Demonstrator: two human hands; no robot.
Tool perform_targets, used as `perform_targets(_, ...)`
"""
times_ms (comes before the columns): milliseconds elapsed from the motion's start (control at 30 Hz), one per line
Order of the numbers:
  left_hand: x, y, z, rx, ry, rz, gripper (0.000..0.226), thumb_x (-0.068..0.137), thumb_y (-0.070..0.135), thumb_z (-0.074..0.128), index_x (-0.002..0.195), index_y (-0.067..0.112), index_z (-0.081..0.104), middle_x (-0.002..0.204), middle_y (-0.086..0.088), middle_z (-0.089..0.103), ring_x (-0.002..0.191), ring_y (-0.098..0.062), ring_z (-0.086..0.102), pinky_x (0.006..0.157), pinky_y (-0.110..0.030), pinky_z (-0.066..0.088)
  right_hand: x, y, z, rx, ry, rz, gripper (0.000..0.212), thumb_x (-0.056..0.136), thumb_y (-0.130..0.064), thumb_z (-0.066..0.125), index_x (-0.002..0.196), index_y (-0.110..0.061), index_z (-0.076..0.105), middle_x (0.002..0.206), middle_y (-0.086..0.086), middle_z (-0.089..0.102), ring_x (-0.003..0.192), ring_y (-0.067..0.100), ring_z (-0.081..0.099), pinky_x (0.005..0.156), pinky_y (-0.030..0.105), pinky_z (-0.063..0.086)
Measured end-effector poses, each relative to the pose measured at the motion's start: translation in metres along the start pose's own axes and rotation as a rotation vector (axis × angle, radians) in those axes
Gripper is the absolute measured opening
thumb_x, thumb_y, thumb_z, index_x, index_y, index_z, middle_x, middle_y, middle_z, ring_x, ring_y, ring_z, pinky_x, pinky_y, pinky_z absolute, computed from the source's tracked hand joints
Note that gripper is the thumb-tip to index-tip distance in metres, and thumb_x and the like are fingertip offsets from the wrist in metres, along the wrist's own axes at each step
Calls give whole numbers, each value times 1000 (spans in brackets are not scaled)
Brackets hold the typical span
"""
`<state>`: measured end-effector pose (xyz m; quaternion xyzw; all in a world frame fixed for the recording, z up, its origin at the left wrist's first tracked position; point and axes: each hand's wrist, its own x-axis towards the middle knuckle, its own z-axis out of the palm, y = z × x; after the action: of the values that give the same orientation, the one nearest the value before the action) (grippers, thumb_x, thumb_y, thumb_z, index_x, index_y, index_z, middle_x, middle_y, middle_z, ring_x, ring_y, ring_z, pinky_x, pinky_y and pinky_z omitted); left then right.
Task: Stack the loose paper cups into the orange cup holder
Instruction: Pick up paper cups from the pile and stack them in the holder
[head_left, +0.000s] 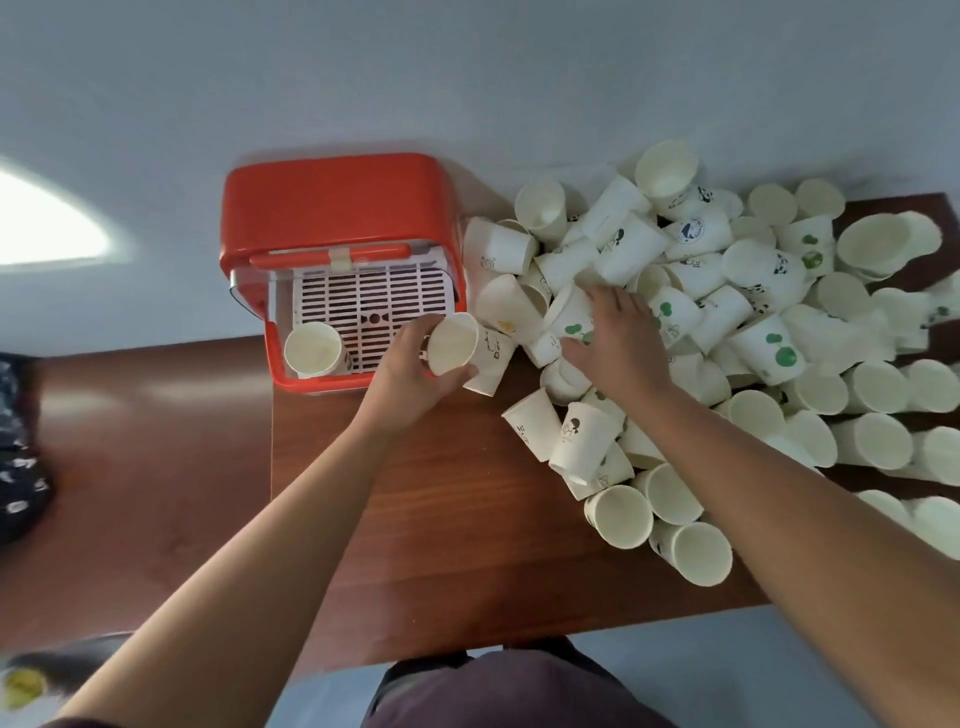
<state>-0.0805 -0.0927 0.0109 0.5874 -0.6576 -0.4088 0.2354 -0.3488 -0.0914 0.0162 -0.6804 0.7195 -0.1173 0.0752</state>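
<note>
Dark trousers (498, 691) sit at 6 o'clock, and both bare forearms reach up from there over the brown worktop (415, 499). At the centre, the left grip (410, 369) is curled round a paper cup (451, 344), which is tilted with its mouth towards the camera, just beside the 5 o'clock corner of the orange cup holder (337, 208). That holder stands at 11 o'clock at the worktop's far edge, open, with a white slotted tray (369, 306) inside. A single cup (311, 349) stands mouth up in the tray's 7 o'clock corner. The right grip (618, 343) lies with fingers spread apart on the heap of loose cups (753, 322), touching a green-printed cup (571, 326) and clasping nothing visible. The heap spreads from 1 to 4 o'clock, cups lying every way
</note>
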Motion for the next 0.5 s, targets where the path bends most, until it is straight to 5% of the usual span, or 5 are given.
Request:
perform_targets(167,-18,-13,-42,-60,65,-26,78,73,56,77,140,27,48,130,7,53,120,-13,52,102,-43,48,-4,-39,-27,280,-75,-6,66,76,-30,79,129,-5,49,119,11,55,112,28,48,94,40,45)
perform_targets(300,-37,-23,-80,-117,139,-56,63,80,49,77,134,30,52,130,9,54,118,-10,54,99,-39,52,-3,-93,-27,505,-157,1,68,75,-41,76,133,-20,47,122,-3,56,111,17,53,91,32,48)
perform_targets(400,-47,-35,-111,-85,251,-99,56,80,40,80,128,31,55,128,10,55,114,-10,57,95,-34,53,-6,-133,-25,621,-213,5,56,78,-37,76,126,-26,48,108,-16,54,98,1,56,74,8,42)
perform_targets(500,-49,-52,-139,-62,319,-171,62,77,37,83,130,29,52,126,9,49,112,-17,58,94,-35,53,-11,-165,-15,668,-261,-23,53,79,-35,77,123,-24,50,108,-11,57,90,-2,57,65,3,40)
